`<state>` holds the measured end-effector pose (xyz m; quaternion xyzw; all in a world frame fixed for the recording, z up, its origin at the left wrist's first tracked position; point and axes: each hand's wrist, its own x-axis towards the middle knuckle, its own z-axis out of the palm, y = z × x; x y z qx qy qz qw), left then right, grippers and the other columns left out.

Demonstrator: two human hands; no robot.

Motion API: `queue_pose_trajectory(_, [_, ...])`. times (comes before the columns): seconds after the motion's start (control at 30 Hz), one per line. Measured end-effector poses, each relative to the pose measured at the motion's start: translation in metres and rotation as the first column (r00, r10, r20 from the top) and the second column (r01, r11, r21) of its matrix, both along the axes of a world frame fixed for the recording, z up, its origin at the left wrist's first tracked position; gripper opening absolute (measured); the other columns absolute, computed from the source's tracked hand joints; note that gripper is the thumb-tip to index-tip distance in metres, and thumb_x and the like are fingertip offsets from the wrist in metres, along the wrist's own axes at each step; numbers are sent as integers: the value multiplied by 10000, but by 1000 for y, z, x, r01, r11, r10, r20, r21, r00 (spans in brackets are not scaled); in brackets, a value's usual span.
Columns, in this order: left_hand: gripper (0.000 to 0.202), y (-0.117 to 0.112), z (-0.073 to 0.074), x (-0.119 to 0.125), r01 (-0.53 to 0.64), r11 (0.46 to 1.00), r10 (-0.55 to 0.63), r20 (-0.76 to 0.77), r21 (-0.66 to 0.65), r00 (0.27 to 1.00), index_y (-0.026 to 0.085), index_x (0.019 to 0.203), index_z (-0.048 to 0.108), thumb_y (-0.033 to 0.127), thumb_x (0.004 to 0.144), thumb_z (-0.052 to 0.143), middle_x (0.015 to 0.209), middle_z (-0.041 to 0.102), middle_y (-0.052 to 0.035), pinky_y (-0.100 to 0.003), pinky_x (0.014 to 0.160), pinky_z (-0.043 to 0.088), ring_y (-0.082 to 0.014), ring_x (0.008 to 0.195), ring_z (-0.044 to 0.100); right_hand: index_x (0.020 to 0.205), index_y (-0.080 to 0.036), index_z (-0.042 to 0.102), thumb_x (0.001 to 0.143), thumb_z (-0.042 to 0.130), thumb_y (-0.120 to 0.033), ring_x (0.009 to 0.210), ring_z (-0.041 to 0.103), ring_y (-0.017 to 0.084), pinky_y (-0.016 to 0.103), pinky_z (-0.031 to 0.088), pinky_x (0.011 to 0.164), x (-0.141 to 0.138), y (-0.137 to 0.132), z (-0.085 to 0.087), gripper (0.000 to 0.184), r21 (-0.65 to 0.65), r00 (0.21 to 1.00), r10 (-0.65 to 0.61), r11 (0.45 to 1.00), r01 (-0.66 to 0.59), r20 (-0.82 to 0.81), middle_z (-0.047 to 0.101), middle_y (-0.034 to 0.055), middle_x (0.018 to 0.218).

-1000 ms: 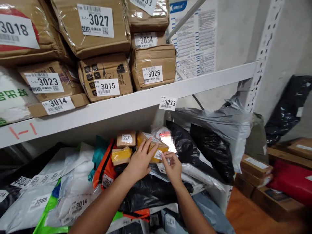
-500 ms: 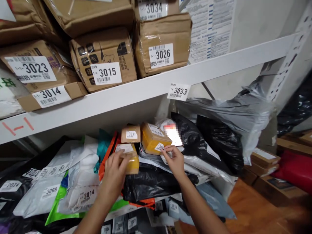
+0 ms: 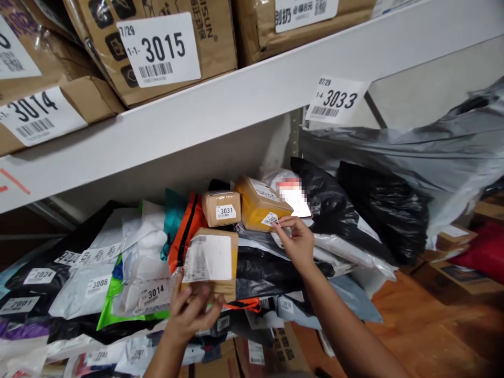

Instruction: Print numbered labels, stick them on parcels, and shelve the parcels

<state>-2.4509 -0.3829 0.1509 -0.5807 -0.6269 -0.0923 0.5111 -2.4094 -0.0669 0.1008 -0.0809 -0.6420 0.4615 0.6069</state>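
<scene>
My left hand (image 3: 197, 307) grips a small cardboard box (image 3: 230, 287) from below and its left side. A white printed label (image 3: 212, 257) covers most of the box's upper face, and yellow tape shows along its right edge. My right hand (image 3: 297, 241) pinches the right edge of a white number sticker (image 3: 270, 219), whose last digit is behind the fingertips. That sticker is on the front corner of a yellow-taped box (image 3: 252, 207), which rests on the parcels. Between the two, further back, sits a small brown box (image 3: 222, 199) marked 3031.
Above runs a white shelf beam (image 3: 252, 92) with large cartons (image 3: 214, 58) on it; a sticker (image 3: 336, 101) reading 3033 hangs from the beam. Black bags (image 3: 381, 210) lie at the right, pale and green mailer bags (image 3: 79, 294) at the left. More boxes (image 3: 460, 283) stand on the floor.
My left hand has lifted the box toward me and tipped it, so its large label faces the camera. My right hand stays at the sticker. The view has moved closer.
</scene>
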Motion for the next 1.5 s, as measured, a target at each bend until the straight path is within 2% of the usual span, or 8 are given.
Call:
queue_pose_trajectory(0.13, [314, -11, 24, -12, -24, 896, -102, -259, -442, 961, 335, 1203, 598, 111, 996, 523, 1497, 299, 107, -501, 1215, 108, -155, 1440, 89, 749, -200, 610, 802, 744, -302, 808, 642, 192, 371, 509, 785, 0, 0, 3, 176, -10, 1000, 13, 1000, -13, -6, 651, 43, 818])
queue_pose_trajectory(0.27, [547, -14, 29, -30, 201, 696, -168, 115, -690, 979, 345, 1411, 452, -3, 990, 476, 1327, 540, 49, -336, 1181, 125, -25, 1182, 511, 748, -198, 604, 805, 741, -310, 807, 645, 189, 368, 516, 790, 0, -1, 4, 185, -11, 1000, 22, 1000, -22, -2, 649, 41, 807])
queue_pose_trajectory(0.37, [647, -13, 31, -33, 293, 621, -119, 282, -727, 952, 335, 1487, 325, -57, 981, 416, 1249, 593, 26, -298, 1164, 118, -4, 1068, 583, 747, -196, 601, 802, 743, -292, 807, 647, 184, 363, 516, 793, 0, -1, 4, 180, -10, 1000, 9, 1000, -9, -12, 654, 40, 809])
queue_pose_trajectory(0.63, [368, -7, 37, -37, 61, 808, -334, -371, -586, 866, 305, 1327, 560, 242, 966, 590, 1530, 246, 4, -467, 1167, 204, -181, 1446, 63, 737, -188, 618, 733, 792, -352, 786, 668, 185, 360, 540, 796, 0, -7, 7, 240, -156, 1000, 18, 987, -21, -21, 682, 33, 784])
queue_pose_trajectory(0.97, [318, -12, 35, -35, 99, 829, -322, -326, -550, 889, 345, 1186, 621, 245, 890, 679, 1478, 308, 47, -547, 1190, 171, -217, 1441, 74, 778, -183, 637, 670, 823, -381, 647, 600, 150, 300, 505, 662, -1, -12, 10, 292, -265, 1000, 27, 964, -25, 4, 653, 7, 714])
queue_pose_trajectory(1.1, [316, -19, 45, -32, 252, 958, -273, -166, -139, 948, 269, 889, 583, 22, 769, 738, 1124, 503, -10, -504, 1167, 319, -265, 1415, 190, 762, -184, 633, 732, 784, -371, 672, 597, 155, 303, 493, 675, -1, -10, 9, 242, -183, 999, 14, 983, -8, 35, 658, 21, 746])
queue_pose_trajectory(1.23, [292, -18, 60, -48, -21, 957, 37, -51, 289, 998, 183, 932, 533, -21, 802, 697, 1148, 506, -125, -546, 1010, 409, -369, 1289, 371, 751, -193, 624, 760, 759, -370, 677, 598, 163, 307, 492, 672, -2, -9, 10, 224, -151, 999, 10, 989, -3, 46, 661, 26, 750])
queue_pose_trajectory(1.5, [475, -2, 67, -88, -250, 968, 237, 310, 1, 921, 131, 1269, 490, 4, 812, 506, 1385, 374, -215, -612, 958, 379, -436, 1177, 418, 749, -195, 615, 775, 746, -342, 689, 614, 173, 312, 496, 676, -4, -9, 8, 198, -154, 999, 48, 987, -44, 20, 649, 24, 744])
